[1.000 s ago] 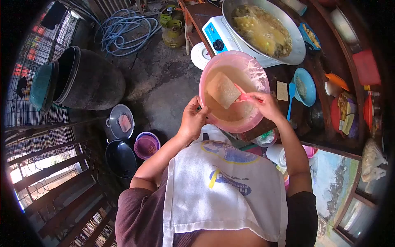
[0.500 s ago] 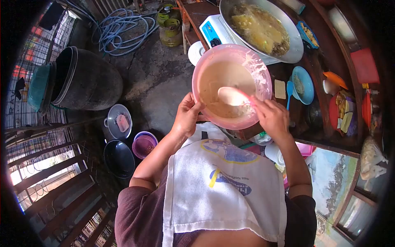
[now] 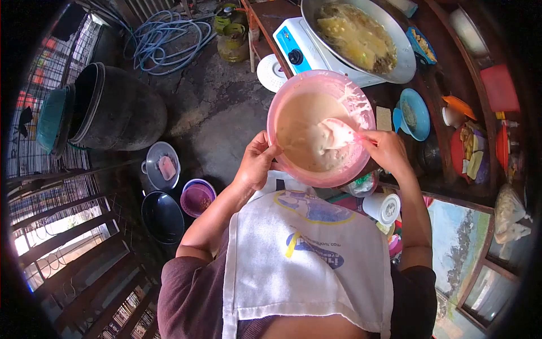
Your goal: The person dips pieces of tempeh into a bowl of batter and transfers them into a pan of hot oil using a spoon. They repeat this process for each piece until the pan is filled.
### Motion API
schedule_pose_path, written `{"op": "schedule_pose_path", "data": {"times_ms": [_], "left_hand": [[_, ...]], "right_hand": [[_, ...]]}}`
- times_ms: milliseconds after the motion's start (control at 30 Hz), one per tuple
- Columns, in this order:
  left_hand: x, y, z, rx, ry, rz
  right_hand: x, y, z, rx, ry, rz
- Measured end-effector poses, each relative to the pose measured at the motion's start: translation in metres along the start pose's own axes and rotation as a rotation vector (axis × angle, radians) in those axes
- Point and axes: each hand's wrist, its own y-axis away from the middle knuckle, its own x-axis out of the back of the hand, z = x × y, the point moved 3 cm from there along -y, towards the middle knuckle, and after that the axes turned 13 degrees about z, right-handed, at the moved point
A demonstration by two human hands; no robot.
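Note:
My left hand (image 3: 257, 161) grips the left rim of a pink plastic bowl (image 3: 278, 97), which is tilted and held up in front of the apron. Pale, runny batter (image 3: 307, 118) fills much of it, and smears coat its right inner wall. In my right hand (image 3: 387, 151) is the handle of a pink rice paddle (image 3: 337, 134). The paddle's batter-coated head is over the batter, and batter drips from it. Beyond the bowl, a wide wok (image 3: 402, 53) holds bubbling oil with yellowish food frying in it.
The wok sits on a white gas stove (image 3: 307, 42). To the right are a blue bowl (image 3: 422, 113) and a red basin of packets (image 3: 458, 152). Pots and basins (image 3: 161, 217) stand on the floor at left, near a big black barrel (image 3: 127, 110). A coiled hose (image 3: 164, 42) lies farther back.
The bowl has come slightly nearer to me. My right hand has lifted and turned the paddle rightward, and batter now runs off it.

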Motion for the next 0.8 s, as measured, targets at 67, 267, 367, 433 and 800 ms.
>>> {"op": "schedule_pose_path", "data": {"times_ms": [67,267,367,433,800], "left_hand": [[0.001,0.001,-0.002,0.007,-0.028,-0.027],[-0.001,0.001,-0.004,0.031,-0.047,-0.046],[-0.004,0.003,-0.001,0.029,-0.061,-0.033],[-0.006,0.002,-0.001,0.025,-0.067,-0.041],[-0.009,-0.008,-0.003,-0.012,-0.092,-0.033]], "right_hand": [[-0.011,-0.001,-0.001,0.013,-0.063,-0.034],[-0.039,-0.004,-0.018,0.031,-0.139,-0.138],[-0.036,0.000,-0.026,0.043,-0.250,-0.014],[-0.045,0.001,-0.030,-0.011,-0.109,-0.017],[-0.067,0.003,-0.015,-0.043,-0.357,0.051]]}}
